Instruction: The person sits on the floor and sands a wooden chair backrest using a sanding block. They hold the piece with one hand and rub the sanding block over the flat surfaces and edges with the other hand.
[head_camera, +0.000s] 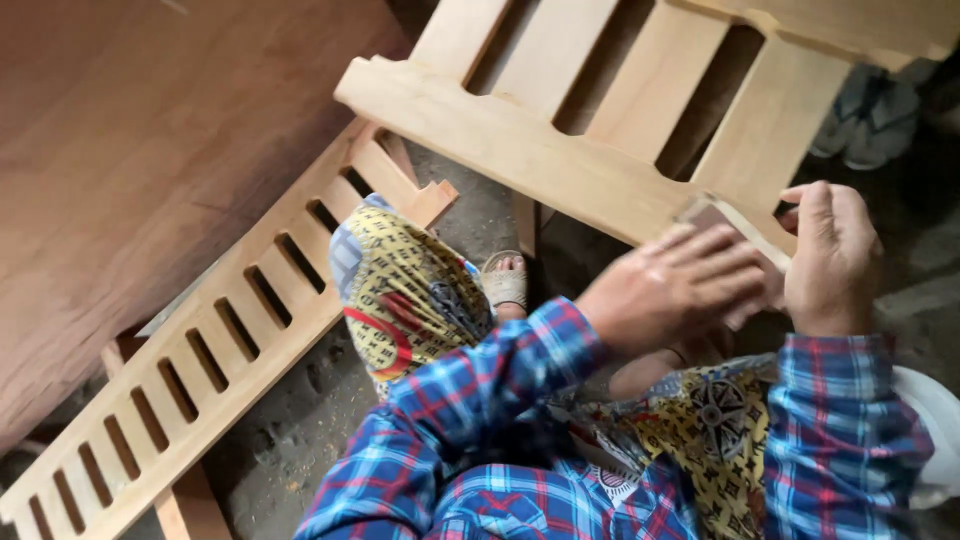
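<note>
Seen from the head camera, a slatted frame (600, 150) of pale, unfinished wood lies tilted across the person's lap, its broad lower rail running from the upper middle down toward the right, smooth and square-edged, with flat slats rising off it toward the top edge of the view where they are cut off. The left hand (670, 285) lies flat on the rail's right end, fingers stretched out and pressed together over a small brownish block or pad (712, 215); motion blur hides what exactly it is and how firmly it is pressed. The right hand (830, 255) curls around the corner of the same rail just beside it, fingers wrapped over the edge and thumb upward, gripping the wood. Both sleeves are blue and red plaid; a yellow patterned cloth (410, 290) covers the knees. A second slatted frame (220, 340), long and narrow with many short slots, leans on the dusty grey floor (300, 440) at lower left, against a large reddish-brown board (130, 160). A sandalled foot (505, 280) shows between the frames. Free floor is narrow. Dark shapes at the top right corner are too dim to make out.
</note>
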